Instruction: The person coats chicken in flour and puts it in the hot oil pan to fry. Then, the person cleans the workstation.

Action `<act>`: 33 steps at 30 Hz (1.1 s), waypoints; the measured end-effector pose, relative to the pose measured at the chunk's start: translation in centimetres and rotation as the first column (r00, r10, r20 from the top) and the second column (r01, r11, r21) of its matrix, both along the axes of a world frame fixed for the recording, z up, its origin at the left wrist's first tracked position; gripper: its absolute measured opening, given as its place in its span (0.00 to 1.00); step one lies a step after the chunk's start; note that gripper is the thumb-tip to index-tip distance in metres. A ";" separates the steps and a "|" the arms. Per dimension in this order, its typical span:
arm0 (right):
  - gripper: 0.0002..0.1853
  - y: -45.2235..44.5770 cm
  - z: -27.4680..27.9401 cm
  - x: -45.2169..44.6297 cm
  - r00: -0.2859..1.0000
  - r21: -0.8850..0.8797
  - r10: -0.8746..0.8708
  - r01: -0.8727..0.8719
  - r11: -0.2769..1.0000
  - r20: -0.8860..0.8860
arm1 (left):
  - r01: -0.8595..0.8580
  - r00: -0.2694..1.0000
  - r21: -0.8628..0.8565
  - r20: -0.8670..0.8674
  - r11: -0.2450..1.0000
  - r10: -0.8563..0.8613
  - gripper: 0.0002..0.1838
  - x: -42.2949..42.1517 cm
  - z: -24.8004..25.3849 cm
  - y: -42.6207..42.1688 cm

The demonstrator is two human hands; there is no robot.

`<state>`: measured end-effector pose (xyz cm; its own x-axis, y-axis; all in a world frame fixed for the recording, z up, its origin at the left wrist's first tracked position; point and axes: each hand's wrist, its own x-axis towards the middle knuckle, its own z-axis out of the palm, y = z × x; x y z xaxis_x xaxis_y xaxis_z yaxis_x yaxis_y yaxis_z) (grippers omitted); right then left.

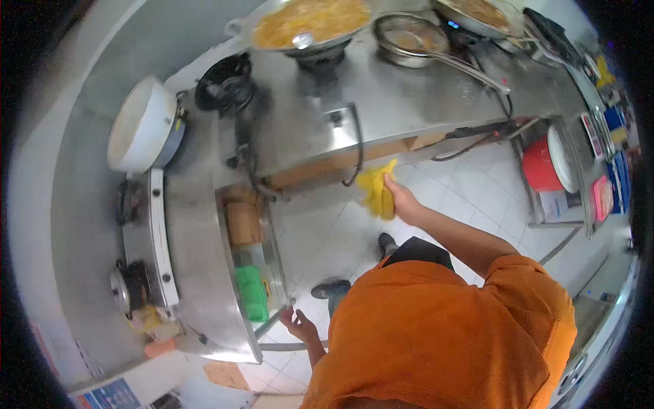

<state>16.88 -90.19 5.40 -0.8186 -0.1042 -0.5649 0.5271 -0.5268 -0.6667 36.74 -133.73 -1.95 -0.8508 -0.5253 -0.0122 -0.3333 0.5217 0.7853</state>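
A crumpled yellow cloth or glove (378, 191) is held in my right hand (403, 201), out over the floor in front of the steel counter. My left hand (298, 326) is lower down, beside the front corner of a pulled-out drawer (274, 262); its fingers are apart and nothing shows in them. Inside the drawer lie a green plastic container (252, 293) and a brown cardboard-like item (244, 223).
On the steel counter (293, 129) stand a large pan of yellow food (310, 24), a bowl with a strainer (411, 39), a black burner (225, 82) and a white pot (142, 126). Black hoses hang at its edge. A red bucket (543, 163) is at the right.
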 end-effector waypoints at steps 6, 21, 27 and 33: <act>0.34 12.5 -7.0 -10.6 0.905 0.990 0.425 0.056 -0.128 0.003 | 0.199 0.979 0.035 0.025 0.979 -0.200 0.22 -9.6 3.9 10.4; 0.32 31.1 -11.7 -26.3 0.932 0.941 0.347 0.204 -0.272 -0.102 | 0.668 0.716 -0.049 0.315 0.743 -0.623 0.22 -21.2 -3.3 20.6; 0.31 45.5 -11.5 -16.8 0.997 0.924 0.077 0.028 -0.382 0.002 | 0.457 0.643 0.617 0.268 0.640 -0.717 0.11 -33.1 4.1 39.0; 0.44 44.8 -13.9 -15.3 0.820 0.878 -0.570 -0.309 -0.367 0.050 | -0.122 0.431 0.992 0.069 0.018 -0.900 0.24 -40.3 17.7 64.5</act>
